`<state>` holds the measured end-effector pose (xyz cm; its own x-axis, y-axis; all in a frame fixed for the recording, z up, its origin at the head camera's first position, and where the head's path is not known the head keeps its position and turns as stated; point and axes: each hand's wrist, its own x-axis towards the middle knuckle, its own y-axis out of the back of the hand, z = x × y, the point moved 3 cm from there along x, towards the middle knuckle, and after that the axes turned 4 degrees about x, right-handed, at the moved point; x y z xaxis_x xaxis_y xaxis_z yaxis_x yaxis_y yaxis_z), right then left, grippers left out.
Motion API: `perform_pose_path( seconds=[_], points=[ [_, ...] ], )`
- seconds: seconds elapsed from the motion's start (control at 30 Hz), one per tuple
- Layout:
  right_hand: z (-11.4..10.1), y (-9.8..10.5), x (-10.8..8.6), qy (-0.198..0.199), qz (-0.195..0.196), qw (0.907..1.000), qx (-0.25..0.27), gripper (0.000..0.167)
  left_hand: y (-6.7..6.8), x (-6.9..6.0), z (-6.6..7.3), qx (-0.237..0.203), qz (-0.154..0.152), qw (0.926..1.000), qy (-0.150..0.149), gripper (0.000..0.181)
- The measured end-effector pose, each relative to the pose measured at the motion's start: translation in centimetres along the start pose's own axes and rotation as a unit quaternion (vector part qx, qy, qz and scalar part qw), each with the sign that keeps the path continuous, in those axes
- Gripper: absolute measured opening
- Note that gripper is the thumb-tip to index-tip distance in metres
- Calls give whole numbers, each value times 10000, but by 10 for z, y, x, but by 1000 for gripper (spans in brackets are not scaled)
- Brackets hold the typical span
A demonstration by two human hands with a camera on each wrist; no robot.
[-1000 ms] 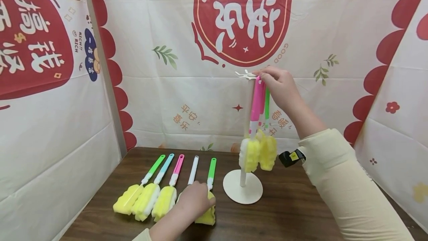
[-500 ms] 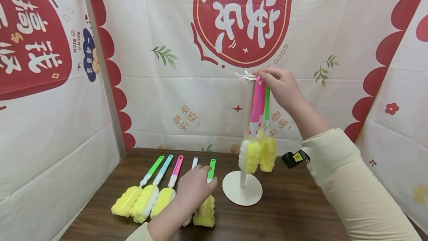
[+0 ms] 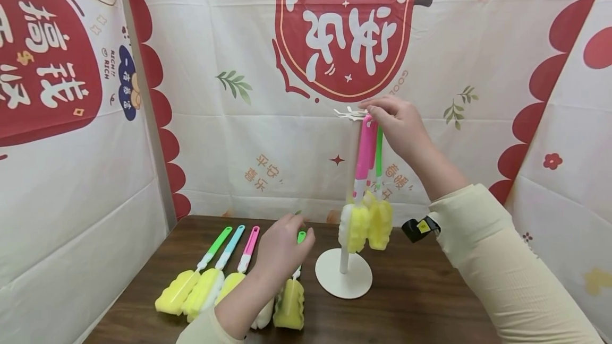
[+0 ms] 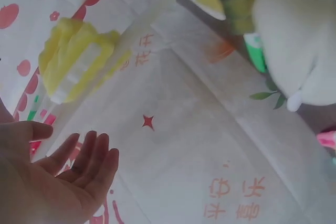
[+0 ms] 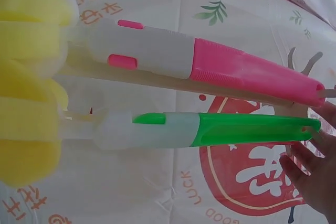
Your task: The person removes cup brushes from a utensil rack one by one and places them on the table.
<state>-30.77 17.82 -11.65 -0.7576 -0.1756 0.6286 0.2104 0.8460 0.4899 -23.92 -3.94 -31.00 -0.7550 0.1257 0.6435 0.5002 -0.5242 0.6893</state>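
The left hand point(image 3: 283, 247) held nothing, fingers loose, above sponge brushes point(image 3: 178, 292); whether the right hand point(image 3: 399, 125) gripped the stand point(image 3: 343, 286) was unclear. A knock could have unhooked the hanging brushes point(image 3: 365, 153) below that hand.

The head view looks forward and down over the desk point(image 3: 406, 307), far enough back to frame the left grip point(image 3: 284, 251), the right grip point(image 3: 399, 121), the white stand point(image 3: 343, 285) and the cloth backdrop point(image 3: 296, 134). The left wrist view, rolled nearly upside down, looks past the left grip; it shares the red star point(image 4: 148, 122) with the head view. The right wrist view, turned sideways, sits close to the hanging pink handle point(image 5: 252, 72) and green handle point(image 5: 252, 129), also in the head view.
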Motion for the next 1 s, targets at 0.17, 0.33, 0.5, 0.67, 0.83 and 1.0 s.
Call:
perform_pose_path(
  seconds=[0.17, 0.33, 0.5, 0.67, 0.83, 1.0],
  points=[
    [-4, 2, -5, 578, 458, 9960, -498, 39, 6, 12, 6, -223, 53, 9994, -262, 23],
    [-9, 5, -13, 1267, 885, 9848, -796, 35, 12, 25, 12, -402, 71, 9980, -482, 24],
    [-12, 8, -22, 1802, 992, 9744, -906, 31, 20, 40, 16, -463, 92, 9975, -519, 24],
    [-8, 6, -32, 2042, 945, 9697, -946, 29, 31, 52, 18, -324, 357, 9962, -725, 23],
    [-4, 8, -42, 2204, 1028, 9651, -970, 28, 39, 62, 20, -210, 591, 9944, -846, 22],
    [-1, 13, -53, 2365, 1260, 9592, -901, 28, 42, 69, 21, -205, 635, 9942, -847, 22]
  ],
)
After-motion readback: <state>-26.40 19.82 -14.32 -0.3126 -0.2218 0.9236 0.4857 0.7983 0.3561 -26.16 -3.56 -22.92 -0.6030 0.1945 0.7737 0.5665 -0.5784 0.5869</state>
